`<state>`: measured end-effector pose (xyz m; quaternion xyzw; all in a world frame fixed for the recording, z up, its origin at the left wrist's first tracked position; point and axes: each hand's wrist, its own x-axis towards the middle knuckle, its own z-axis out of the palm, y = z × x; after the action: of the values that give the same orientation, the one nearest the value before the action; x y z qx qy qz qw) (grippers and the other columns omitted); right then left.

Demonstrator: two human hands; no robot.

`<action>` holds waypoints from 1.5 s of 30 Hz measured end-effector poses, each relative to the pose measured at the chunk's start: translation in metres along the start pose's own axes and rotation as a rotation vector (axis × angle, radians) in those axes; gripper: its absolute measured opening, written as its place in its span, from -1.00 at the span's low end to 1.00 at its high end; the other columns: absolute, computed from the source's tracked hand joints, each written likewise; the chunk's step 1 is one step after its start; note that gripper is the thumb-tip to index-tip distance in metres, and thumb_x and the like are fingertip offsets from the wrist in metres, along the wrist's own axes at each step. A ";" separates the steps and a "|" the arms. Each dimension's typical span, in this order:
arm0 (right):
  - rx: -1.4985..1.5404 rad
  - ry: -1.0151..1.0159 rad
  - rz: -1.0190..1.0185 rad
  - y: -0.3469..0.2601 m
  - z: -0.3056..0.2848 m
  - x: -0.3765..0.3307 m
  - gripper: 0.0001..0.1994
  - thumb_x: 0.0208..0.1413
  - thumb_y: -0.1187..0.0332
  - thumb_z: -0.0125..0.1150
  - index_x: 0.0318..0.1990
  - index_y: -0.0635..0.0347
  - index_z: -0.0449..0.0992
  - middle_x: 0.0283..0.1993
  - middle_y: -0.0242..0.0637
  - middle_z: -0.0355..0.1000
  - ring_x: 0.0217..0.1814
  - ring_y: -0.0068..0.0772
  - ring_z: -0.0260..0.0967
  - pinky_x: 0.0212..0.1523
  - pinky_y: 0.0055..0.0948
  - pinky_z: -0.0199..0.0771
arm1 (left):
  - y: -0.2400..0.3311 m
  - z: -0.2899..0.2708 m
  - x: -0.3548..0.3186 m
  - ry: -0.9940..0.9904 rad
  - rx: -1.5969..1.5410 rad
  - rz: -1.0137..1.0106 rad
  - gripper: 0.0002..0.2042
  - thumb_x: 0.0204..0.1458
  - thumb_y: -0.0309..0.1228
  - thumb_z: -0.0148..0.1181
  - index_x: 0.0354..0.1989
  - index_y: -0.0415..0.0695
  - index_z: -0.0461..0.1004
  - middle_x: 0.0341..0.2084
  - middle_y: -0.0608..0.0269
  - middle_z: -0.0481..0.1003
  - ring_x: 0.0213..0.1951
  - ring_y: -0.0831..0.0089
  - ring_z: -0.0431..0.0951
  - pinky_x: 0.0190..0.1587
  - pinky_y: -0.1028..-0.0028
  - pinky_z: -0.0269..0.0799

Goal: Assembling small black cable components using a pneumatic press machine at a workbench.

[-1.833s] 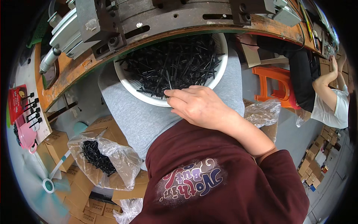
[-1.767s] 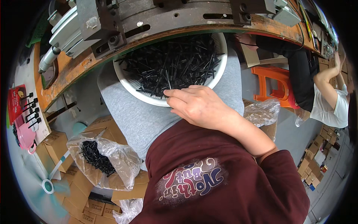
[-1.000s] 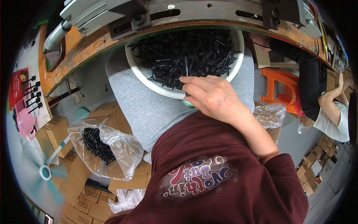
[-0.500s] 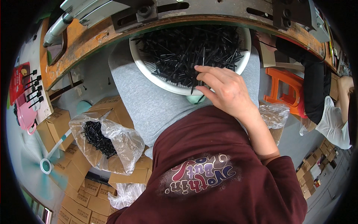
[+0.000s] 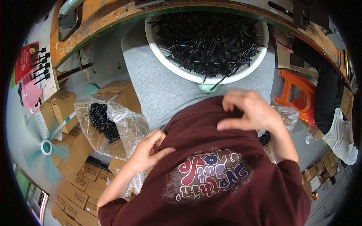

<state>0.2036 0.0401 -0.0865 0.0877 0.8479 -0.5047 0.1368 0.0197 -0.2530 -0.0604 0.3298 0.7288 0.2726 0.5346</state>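
Note:
A white round plastic basket (image 5: 166, 64) full of thin black plastic parts (image 5: 211, 45) rests on my grey-clad lap, its far side under the bench edge. A few parts stick out over its near rim. My right hand (image 5: 250, 111) hovers over the front of my maroon shirt (image 5: 211, 139), its bent fingers and thumb apart with nothing between them. Beside the shirt's left side is my left hand (image 5: 149, 148); its fingers are curled and the thumb is stretched apart, and I see nothing in it. A pale green thing (image 5: 206, 87) shows below the basket's near rim.
On my left an open clear plastic bag (image 5: 128, 126) holds more black parts (image 5: 102, 120), with cardboard boxes (image 5: 81, 184) around it and a fan (image 5: 46, 147) beyond. A worn wooden bench (image 5: 102, 32) spans the front. An orange stool (image 5: 296, 92) and another person's dark sleeve (image 5: 325, 90) are at right.
My right hand has left the black parts at the basket's near rim and drawn back over my shirt. My left hand has come into view. The view has shifted, placing the basket higher and farther right.

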 end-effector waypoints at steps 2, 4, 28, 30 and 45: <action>0.060 -0.118 0.047 -0.003 0.011 -0.012 -0.58 0.14 0.03 0.32 -0.42 0.23 0.39 -0.48 -0.22 0.32 -0.41 -0.04 0.39 -0.38 -0.17 0.39 | 0.003 -0.006 0.008 -0.062 0.089 -0.043 -0.81 0.13 -0.42 0.31 -0.36 -0.18 0.39 -0.49 0.19 0.35 -0.46 0.29 0.46 -0.36 0.40 0.37; 0.020 -0.051 -0.020 0.000 0.018 -0.014 -0.69 0.17 0.18 0.27 -0.41 0.22 0.39 -0.47 -0.19 0.33 -0.39 -0.01 0.41 -0.38 -0.16 0.40 | 0.001 -0.010 0.034 0.208 0.469 0.195 -0.80 0.14 -0.39 0.26 -0.40 -0.17 0.37 -0.47 0.08 0.41 -0.46 0.05 0.51 -0.47 0.19 0.40; -0.358 1.185 -0.470 -0.087 -0.220 0.034 -0.89 0.14 0.43 0.33 -0.28 0.28 0.57 -0.38 -0.44 0.50 -0.38 -0.68 0.35 -0.36 -0.64 0.31 | 0.108 -0.037 0.120 0.180 0.706 0.894 -0.83 0.08 -0.28 0.30 -0.35 -0.10 0.50 -0.48 0.27 0.44 -0.39 0.30 0.54 -0.32 0.34 0.47; -0.696 1.217 -0.382 -0.094 -0.275 0.037 -0.84 0.18 0.47 0.26 -0.09 0.20 0.58 -0.16 -0.48 0.52 -0.16 -0.68 0.38 -0.17 -0.59 0.38 | 0.107 -0.036 0.120 0.199 0.663 0.921 -0.82 0.07 -0.32 0.29 -0.43 -0.12 0.46 -0.51 0.27 0.38 -0.39 0.30 0.50 -0.32 0.34 0.45; -1.241 0.516 0.287 -0.111 -0.393 0.125 -0.38 -0.18 0.82 0.05 0.14 0.19 0.42 0.07 -0.11 0.43 0.19 -0.02 0.39 0.15 -0.21 0.47 | 0.078 -0.016 0.120 0.196 0.519 0.865 -0.91 0.06 -0.36 0.33 -0.39 -0.08 0.58 -0.49 0.30 0.52 -0.39 0.30 0.59 -0.31 0.37 0.53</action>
<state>-0.0028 0.3342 0.1442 0.2221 0.9655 0.1345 0.0207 -0.0062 -0.1122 -0.0695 0.6961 0.6159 0.3084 0.2026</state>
